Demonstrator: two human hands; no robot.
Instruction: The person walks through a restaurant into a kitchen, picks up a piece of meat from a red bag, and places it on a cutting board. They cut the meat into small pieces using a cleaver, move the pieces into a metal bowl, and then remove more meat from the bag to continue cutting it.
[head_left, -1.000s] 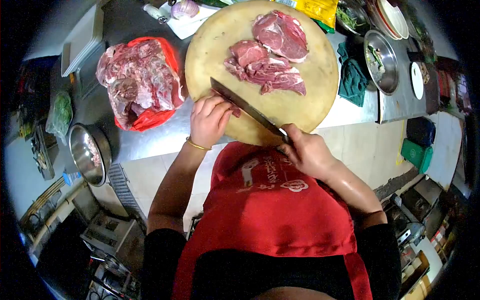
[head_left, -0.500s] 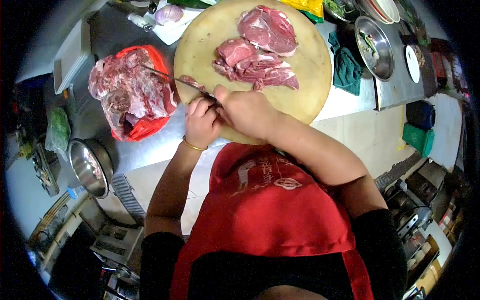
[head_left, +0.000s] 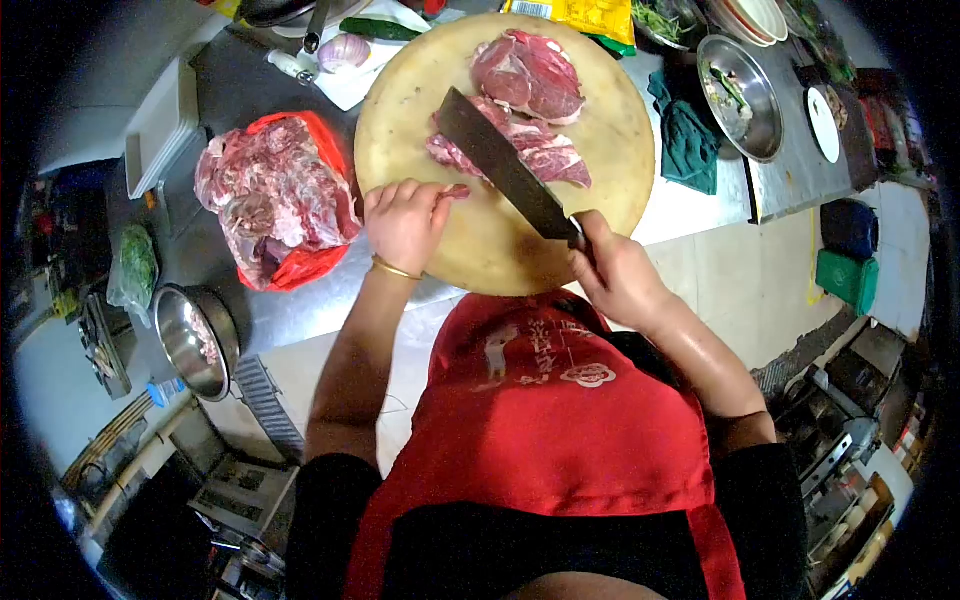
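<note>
My right hand (head_left: pixel 622 275) grips the handle of a broad dark cleaver (head_left: pixel 505 165). Its blade slants up and left over a cut slab of red meat (head_left: pixel 555 158), hiding part of it. Beyond that, a thicker chunk of meat (head_left: pixel 528 78) rests on the round wooden chopping board (head_left: pixel 610 180). At the board's left edge is my left hand (head_left: pixel 405 225), with a gold bangle at the wrist. Its fingers are closed, and a small strip of meat (head_left: pixel 455 192) pokes out by the thumb.
Left of the board, a large piece of meat (head_left: pixel 275 195) lies on a red plastic bag (head_left: pixel 315 265). A steel bowl (head_left: pixel 195 340) holds minced-looking meat. An onion (head_left: pixel 344 52) and a cucumber (head_left: pixel 380 29) lie behind. To the right are a green cloth (head_left: pixel 690 140) and another steel bowl (head_left: pixel 742 100).
My right hand has swung the cleaver away from my left hand to the right, and its blade now lies across the slab. My left hand has the small strip of meat at its thumb.
</note>
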